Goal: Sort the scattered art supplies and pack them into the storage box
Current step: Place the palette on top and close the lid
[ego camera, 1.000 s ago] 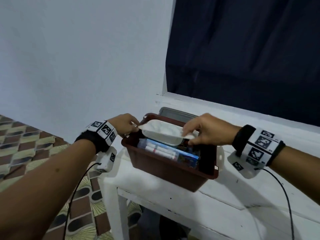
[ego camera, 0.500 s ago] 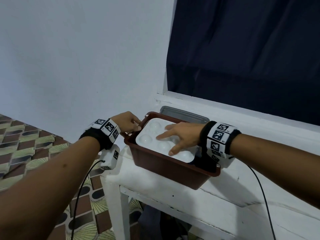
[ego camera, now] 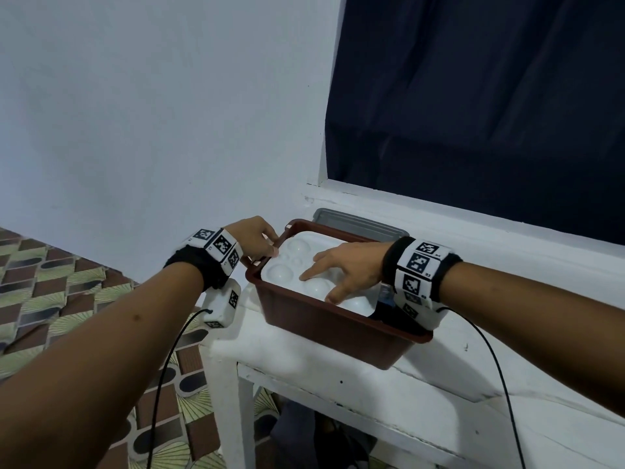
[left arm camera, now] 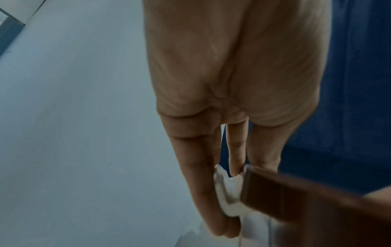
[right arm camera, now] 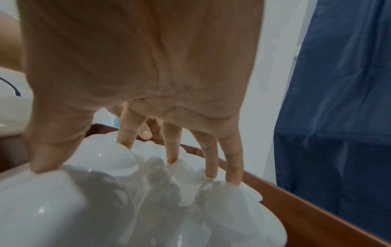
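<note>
A brown storage box (ego camera: 338, 333) stands at the left end of a white table (ego camera: 338, 377). A white paint palette (ego camera: 287, 265) lies in it wells-down, covering most of the other supplies. My right hand (ego camera: 345, 269) rests flat on the palette with fingers spread; the right wrist view shows its fingertips (right arm camera: 211, 163) pressing the palette's domes (right arm camera: 105, 208). My left hand (ego camera: 260, 242) is at the box's far left corner. There its fingers (left arm camera: 203, 192) pinch the palette's edge (left arm camera: 228, 192) beside the brown rim (left arm camera: 275, 192).
A grey lid (ego camera: 358, 221) lies behind the box against the window ledge. A dark blue curtain (ego camera: 473, 113) hangs beyond it. The table's left edge is right beside the box, with patterned floor (ego camera: 50, 282) below. Table surface extends to the right.
A second ago both hands held the palette tilted above the box, with marker packs visible beneath. It now lies flat in the box and my right hand has spread on top.
</note>
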{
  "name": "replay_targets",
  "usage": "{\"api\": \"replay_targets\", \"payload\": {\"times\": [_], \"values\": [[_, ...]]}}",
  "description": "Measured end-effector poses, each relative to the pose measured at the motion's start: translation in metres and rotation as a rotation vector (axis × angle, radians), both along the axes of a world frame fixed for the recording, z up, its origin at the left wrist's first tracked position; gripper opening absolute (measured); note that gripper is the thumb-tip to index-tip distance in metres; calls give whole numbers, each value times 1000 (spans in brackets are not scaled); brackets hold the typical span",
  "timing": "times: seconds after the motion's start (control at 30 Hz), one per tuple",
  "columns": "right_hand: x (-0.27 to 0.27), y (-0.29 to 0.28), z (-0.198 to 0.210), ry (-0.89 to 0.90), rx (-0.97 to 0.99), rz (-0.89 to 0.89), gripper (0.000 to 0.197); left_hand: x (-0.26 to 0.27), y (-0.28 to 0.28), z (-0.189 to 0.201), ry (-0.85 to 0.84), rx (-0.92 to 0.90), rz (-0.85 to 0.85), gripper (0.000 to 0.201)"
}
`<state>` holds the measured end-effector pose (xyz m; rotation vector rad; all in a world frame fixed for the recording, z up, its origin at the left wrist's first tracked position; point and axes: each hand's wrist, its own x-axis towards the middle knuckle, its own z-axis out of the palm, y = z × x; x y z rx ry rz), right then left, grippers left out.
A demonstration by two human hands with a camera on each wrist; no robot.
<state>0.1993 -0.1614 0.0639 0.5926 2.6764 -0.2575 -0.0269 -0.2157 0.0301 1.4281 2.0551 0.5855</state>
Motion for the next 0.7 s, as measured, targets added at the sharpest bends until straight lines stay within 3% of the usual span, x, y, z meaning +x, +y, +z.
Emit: {"api": "replay_targets", "payload": {"times": [0.13,0.5,0.6,0.7], "values": [[-1,-1,-1,1,17,-14,62,0,4,4,45,-45,-14,26],[49,13,1,26,-5,-66,64,37,25,2,-46,-95,-114,31],[56,18,4,91,-46,-122,66,35,33,8,-47,-128,-140,28],[62,27,18,213,-46,-179,55,26,47,15,17,-99,-146,23]]}}
